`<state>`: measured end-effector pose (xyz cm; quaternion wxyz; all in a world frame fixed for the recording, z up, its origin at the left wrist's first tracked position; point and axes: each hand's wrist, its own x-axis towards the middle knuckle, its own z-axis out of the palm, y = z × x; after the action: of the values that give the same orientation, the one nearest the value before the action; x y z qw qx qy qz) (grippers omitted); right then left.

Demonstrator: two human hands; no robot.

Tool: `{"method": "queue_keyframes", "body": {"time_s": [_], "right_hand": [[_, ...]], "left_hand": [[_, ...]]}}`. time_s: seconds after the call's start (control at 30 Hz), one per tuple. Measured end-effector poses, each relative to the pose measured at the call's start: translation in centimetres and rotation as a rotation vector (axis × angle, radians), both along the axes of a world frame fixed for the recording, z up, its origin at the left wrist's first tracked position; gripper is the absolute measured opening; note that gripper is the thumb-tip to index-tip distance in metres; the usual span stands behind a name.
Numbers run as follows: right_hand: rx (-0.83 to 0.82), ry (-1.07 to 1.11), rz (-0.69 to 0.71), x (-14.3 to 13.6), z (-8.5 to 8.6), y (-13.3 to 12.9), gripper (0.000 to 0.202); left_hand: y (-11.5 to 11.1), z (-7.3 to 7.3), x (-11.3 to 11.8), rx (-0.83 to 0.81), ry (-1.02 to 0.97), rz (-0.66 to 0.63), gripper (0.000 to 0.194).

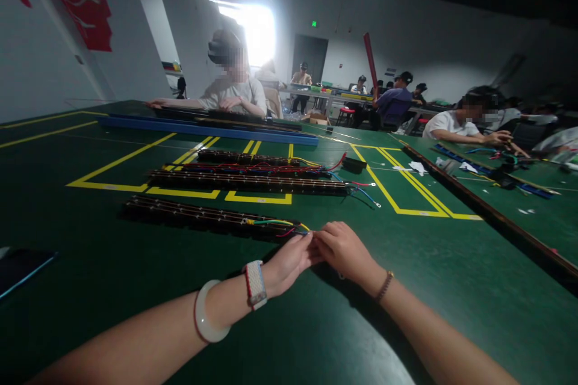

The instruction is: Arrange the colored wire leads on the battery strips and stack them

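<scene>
Head view: left hand [286,267] and right hand [345,255] meet at the fingertips, by the wires [273,222] at the right-hand end of the nearest dark rail [185,212]. Right fingers curled; contact hidden, so can't tell which hand grips what. Rail lies flat on the green table [474,271], near side of more rails [253,181]. Co-worker [235,87] sits across, behind a blue channel [203,129].

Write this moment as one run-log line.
left hand: near wires; right hand: against left hand; nearest dark strip: on green table; other strips: behind it; grip: unclear
</scene>
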<state>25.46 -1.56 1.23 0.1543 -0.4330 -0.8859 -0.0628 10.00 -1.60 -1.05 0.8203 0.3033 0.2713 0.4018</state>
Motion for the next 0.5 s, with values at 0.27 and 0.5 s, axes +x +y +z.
{"method": "queue_keyframes", "body": {"time_s": [0.27, 0.5], "right_hand": [[0.154, -0.036, -0.052, -0.7, 3.9, 0.7, 0.024], [0.039, 0.036, 0.085, -6.2, 4.3, 2.5, 0.025]], "left_hand": [[0.1, -0.2, 0.2, -0.086, -0.045, 0.071, 0.010], [-0.3, 0.8, 0.1, -0.102, -0.055, 0.099, 0.007]]}}
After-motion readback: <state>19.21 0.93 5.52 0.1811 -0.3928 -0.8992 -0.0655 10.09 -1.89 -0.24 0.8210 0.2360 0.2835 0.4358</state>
